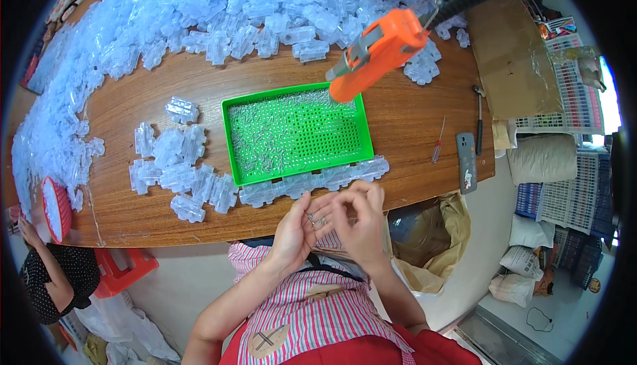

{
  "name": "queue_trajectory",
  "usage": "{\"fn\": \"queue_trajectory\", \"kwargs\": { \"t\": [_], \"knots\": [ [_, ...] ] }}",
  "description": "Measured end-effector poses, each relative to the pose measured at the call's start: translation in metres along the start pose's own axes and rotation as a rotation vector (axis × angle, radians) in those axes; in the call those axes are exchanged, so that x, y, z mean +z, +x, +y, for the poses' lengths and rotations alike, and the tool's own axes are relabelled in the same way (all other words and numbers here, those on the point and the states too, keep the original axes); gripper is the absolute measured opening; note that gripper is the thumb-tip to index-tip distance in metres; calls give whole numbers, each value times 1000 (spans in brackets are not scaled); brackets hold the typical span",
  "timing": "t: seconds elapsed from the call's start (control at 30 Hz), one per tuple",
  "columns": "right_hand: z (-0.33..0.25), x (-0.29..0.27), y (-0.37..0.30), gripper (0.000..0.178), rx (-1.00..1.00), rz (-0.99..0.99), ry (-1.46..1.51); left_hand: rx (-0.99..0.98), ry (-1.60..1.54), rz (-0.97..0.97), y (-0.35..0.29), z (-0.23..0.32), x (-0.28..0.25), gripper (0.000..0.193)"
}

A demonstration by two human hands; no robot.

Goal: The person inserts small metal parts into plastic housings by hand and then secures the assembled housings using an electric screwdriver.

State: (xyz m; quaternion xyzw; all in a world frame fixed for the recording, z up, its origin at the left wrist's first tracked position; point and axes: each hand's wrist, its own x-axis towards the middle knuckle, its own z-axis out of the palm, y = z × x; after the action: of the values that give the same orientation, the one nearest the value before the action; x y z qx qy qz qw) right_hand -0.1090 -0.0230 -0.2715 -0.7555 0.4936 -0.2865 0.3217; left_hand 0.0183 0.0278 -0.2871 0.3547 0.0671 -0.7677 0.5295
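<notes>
Over the table's front edge, my left hand (pixel 296 233) is turned palm up and slightly cupped. A few small silvery screws (pixel 318 221) lie on its palm and fingers. My right hand (pixel 362 224) is beside it, thumb and forefinger curled together over the left fingers; anything in that pinch is too small to make out. Just beyond both hands runs a row of clear plastic pieces (pixel 296 184), along the near side of a green perforated tray (pixel 300 172). Many small silvery screws (pixel 249 136) are scattered in the tray, mostly toward its left and far sides.
An orange electric screwdriver (pixel 378 52) hangs over the tray's far right corner. Loose clear pieces (pixel 178 149) lie left, before a large heap (pixel 199 6). To the right are a thin screwdriver (pixel 436 149), a phone (pixel 466 162) and a hammer (pixel 479 119). Another person's arm (pixel 50 259) shows far left.
</notes>
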Motion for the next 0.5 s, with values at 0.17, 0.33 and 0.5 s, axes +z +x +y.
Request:
{"fn": "queue_trajectory", "kwargs": {
  "t": [0.17,0.33,0.5],
  "knots": [
    [22,6,22,10,-57,-3,-161,40,-83,78,0,2,-11,54],
    [29,16,28,12,-169,-51,-254,86,-101,95,-1,7,-13,54],
    [23,17,29,13,-193,-82,-300,97,-121,95,0,7,-16,55]
  ]
}}
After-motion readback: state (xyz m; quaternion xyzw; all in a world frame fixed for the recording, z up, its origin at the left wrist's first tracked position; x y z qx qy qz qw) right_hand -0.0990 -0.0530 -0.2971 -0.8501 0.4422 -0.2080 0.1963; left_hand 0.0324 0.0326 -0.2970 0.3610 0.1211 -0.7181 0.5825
